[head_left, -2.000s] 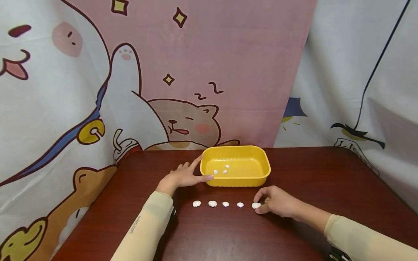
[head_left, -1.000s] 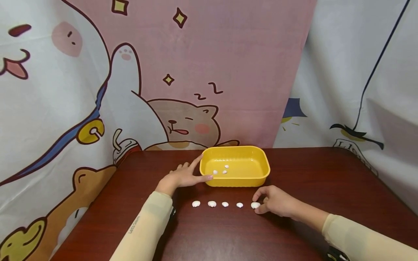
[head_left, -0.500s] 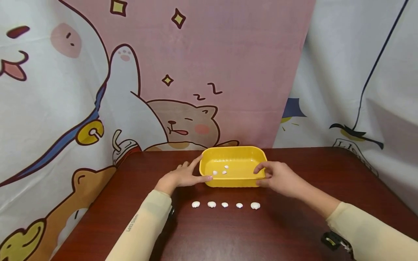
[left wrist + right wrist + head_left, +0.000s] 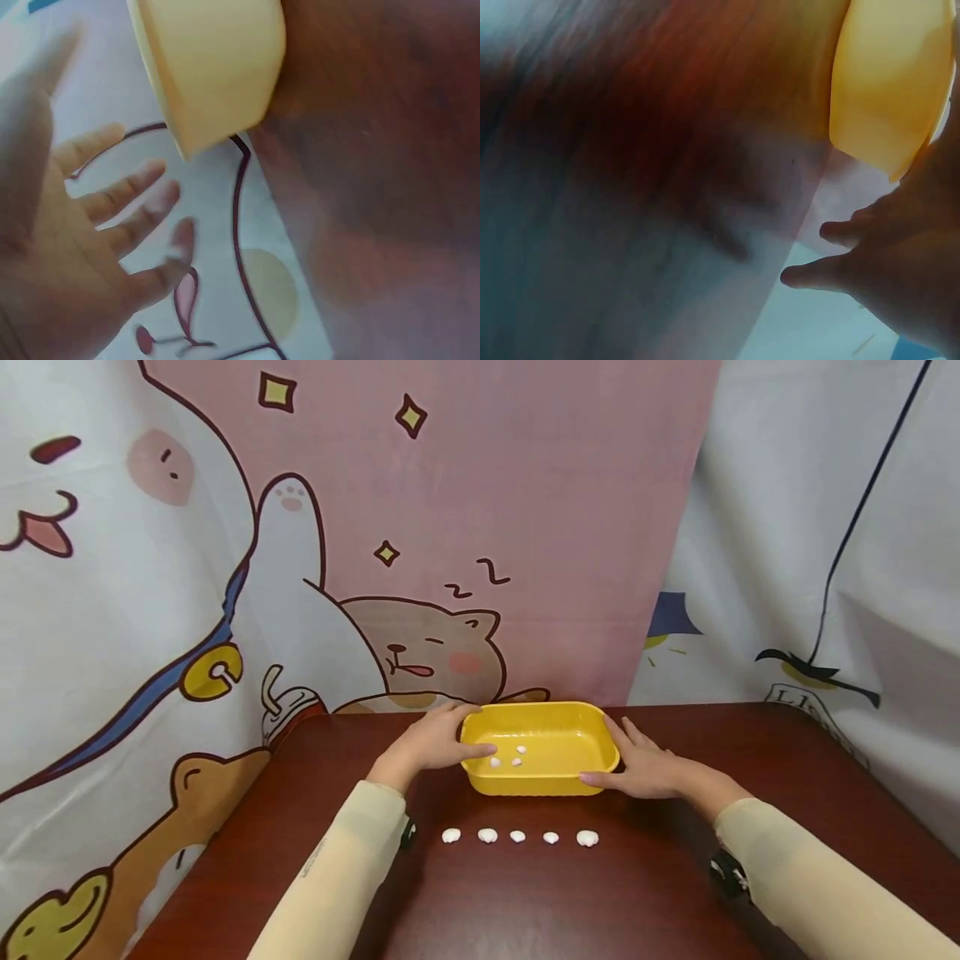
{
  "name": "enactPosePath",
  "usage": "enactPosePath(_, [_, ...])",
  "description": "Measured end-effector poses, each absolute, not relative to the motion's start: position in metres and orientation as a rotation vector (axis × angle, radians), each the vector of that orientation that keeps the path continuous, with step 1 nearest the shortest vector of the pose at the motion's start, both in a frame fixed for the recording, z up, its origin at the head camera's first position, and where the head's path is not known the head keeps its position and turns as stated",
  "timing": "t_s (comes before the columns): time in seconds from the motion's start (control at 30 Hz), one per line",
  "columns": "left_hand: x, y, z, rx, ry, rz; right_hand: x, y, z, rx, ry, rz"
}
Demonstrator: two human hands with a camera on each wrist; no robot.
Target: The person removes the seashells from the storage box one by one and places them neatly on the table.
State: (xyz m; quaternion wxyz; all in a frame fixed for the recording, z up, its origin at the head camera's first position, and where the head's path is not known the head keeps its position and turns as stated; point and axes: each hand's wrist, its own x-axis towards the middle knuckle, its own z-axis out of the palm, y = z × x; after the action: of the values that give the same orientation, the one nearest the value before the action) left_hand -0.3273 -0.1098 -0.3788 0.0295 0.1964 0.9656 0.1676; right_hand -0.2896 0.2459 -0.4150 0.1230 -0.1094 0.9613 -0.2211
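A yellow plastic tub stands near the table's back edge, with three small white seashells inside on the left. My left hand is at its left end, thumb over the front left corner; the left wrist view shows the fingers spread and fairly straight. At the right end is my right hand, its thumb at the front right corner and its fingers stretched along the side. Whether either hand presses on the tub is hard to tell. Several white seashells lie in a row before the tub, the rightmost shell larger than its neighbour.
The dark red-brown table carries the tub and the shells. Behind it hangs a cloth backdrop with cartoon animals, close to the tub's back. Both wrists wear a black device, such as the right wrist camera.
My right hand has let go of the rightmost shell in the row and moved back to the tub's right end. My left hand has shifted slightly up and inward at the tub's left end.
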Motion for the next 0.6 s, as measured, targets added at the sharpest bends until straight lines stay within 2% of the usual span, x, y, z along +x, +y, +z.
enactPosePath(0.23, [-0.341,-0.078,-0.381,0.797,3.006,0.067,-0.291,0.245,-0.420,-0.317,2.796,-0.723])
enactPosePath(0.6, [-0.350,-0.066,-0.409,0.749,3.015,-0.039,-0.295,0.245,-0.429,-0.331,2.743,-0.872])
